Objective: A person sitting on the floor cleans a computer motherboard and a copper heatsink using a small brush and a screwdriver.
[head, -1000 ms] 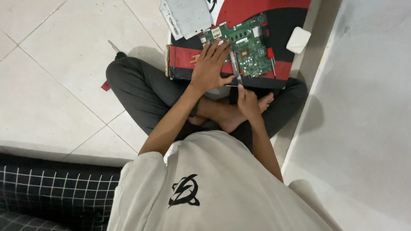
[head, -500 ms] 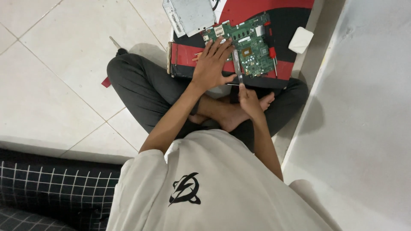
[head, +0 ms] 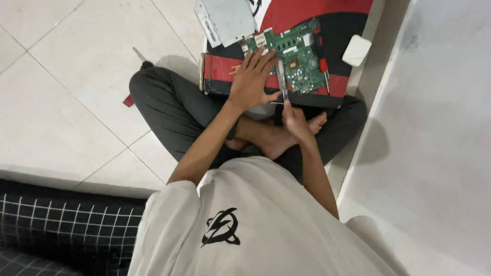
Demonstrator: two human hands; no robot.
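Under left hand (head: 251,82), green circuit board (head: 296,61)

Head view, single: worn high, facing steeply down, mid-range; lap at centre, circuit board (head: 294,60) at 12 o'clock

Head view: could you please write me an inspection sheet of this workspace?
Surface: red and black mat on a pale tiled floor.
Job's things: green circuit board lying flat on the mat; thin metal tool over its left part.
Clutter: grey metal cover, white block, screwdriver on the tiles.
Hands: left hand pressed flat at the board's left edge; right hand gripping the tool.
Cables: nothing seen.
Surroundings: pale wall, black checked cloth.
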